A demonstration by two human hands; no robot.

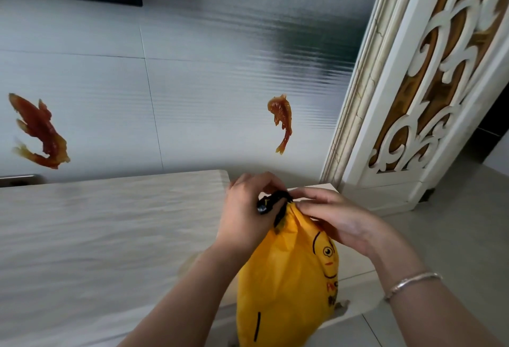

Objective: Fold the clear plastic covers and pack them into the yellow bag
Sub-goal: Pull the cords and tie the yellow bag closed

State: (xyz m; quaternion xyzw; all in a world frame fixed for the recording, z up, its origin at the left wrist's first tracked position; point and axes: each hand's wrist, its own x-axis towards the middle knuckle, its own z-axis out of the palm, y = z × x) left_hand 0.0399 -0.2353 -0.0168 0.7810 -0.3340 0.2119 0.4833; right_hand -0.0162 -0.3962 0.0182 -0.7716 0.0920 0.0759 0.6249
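So the yellow bag (286, 277) is stood up at roughly 5 o'clock in the head view, looking pretty stuffed, and its neck is gathered tight at the top near the middle. The left hand (248, 214) is wrapped round the dark twisted handles (272, 203) at the neck, fingers curled and clamped on them, while the right hand (338, 220) is pinched onto the gathered yellow plastic just beside them at about 3 o'clock from the knot. No clear plastic covers can be seen anywhere, so they're presumably already folded and packed inside, though that can't be confirmed since the bag isn't see-through. Judging by that, the folding and packing look done and what's in hand is the closing: the bag mouth is being tied or cinched off. The bag is perched at the near right corner of the pale wood-grain worktop (96, 236), with tiled floor (440, 236) off to 3 o'clock and a carved white and gold panel (429, 71) up at 1 o'clock. Next, the handles would need to be pulled through and snugged down while the neck is kept pinched, otherwise the thin plastic could slip loose and the mouth could open back up. Two orange fish decorations (38, 131) are stuck on the grey wall (192, 71) at 9 and 12 o'clock, nothing to do with the job.
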